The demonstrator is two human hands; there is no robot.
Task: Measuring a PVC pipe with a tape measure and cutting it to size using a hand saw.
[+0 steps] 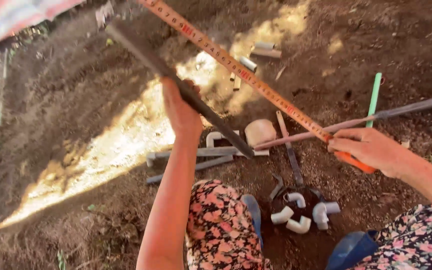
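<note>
I am watching my left hand (181, 112) gripping a grey pipe (141, 50) near its middle; the pipe is running from the upper left of the frame down to the centre, its lower end hanging over the fittings on the ground. My right hand (371, 149), at the right of the frame, is closing around an orange tape case (357, 163), and the yellow tape (236, 67) is stretching from it up to the top centre, passing just beside the pipe without my being able to tell whether they are touching. Below the hands, bare soil (76, 100) is lying under a sunlit patch. White elbows (301, 212) are sitting in a dark dish at lower centre, short pipe pieces (196, 157) are lying at centre, and a green tube (374, 97) is standing tilted at the right. My floral-clad knees (221, 225) are showing at the bottom.
</note>
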